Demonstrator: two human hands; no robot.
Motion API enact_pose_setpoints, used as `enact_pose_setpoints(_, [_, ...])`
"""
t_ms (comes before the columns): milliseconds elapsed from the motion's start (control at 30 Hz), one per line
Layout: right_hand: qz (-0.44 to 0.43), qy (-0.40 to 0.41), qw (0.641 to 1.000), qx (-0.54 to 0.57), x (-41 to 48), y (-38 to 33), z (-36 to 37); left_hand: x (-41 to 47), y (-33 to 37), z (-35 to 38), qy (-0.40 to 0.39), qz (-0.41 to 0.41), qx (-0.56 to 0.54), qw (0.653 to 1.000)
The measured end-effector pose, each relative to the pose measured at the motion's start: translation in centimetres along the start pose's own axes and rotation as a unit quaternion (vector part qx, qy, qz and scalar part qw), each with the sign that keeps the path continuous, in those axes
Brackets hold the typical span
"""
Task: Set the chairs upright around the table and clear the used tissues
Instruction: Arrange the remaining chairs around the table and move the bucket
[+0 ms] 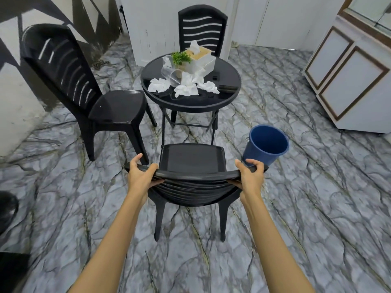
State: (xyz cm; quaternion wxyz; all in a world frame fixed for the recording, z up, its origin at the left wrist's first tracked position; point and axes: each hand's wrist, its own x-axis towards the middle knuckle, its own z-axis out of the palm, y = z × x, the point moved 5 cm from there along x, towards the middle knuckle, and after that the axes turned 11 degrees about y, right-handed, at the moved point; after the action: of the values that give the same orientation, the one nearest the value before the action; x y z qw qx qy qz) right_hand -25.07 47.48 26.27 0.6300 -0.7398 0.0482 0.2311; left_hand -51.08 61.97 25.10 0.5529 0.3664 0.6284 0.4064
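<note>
left hand (pixel 140 176), right hand (pixel 250 176) grip chair (pixel 191 158) by blue bucket (pixel 267 144); box (pixel 203 60) holds tissue (pixel 194 46)

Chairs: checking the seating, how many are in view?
3: near chair, held by left hand and right hand; left chair beside the table; far chair behind it. Another may be hidden.

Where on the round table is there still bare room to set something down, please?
The barest glass on the table is the front strip between the crumpled tissues and the near rim. Centre and back are crowded: those tissues, a tipped cup, plant, tissue box. Small dark items lie on the right.
</note>
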Motion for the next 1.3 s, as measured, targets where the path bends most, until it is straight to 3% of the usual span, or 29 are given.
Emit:
enact_pose_setpoints(767, [0.004, -0.011, 1.000, -0.018, 2.3, -0.6, -0.8, -0.3, -0.4, 1.7, -0.013, -0.008, 0.036, 0.999])
enact_pose_setpoints(967, [-0.008, -0.012, 0.998, -0.057, 2.0, -0.6, -1.2, -0.7, 0.3, 1.7, -0.015, 0.006, 0.143, 0.990])
enact_pose_setpoints(1133, [-0.011, -0.031, 0.991, -0.127, 1.4, -1.2, -1.4, -1.7, 1.4, 1.2, -0.001, 0.027, 0.358, 0.933])
enact_pose_setpoints(1300, [-0.039, -0.079, 0.955, -0.282, 1.3, -2.5, -2.9, -4.4, 5.1, 2.4, 0.022, 0.153, 0.599, 0.786])
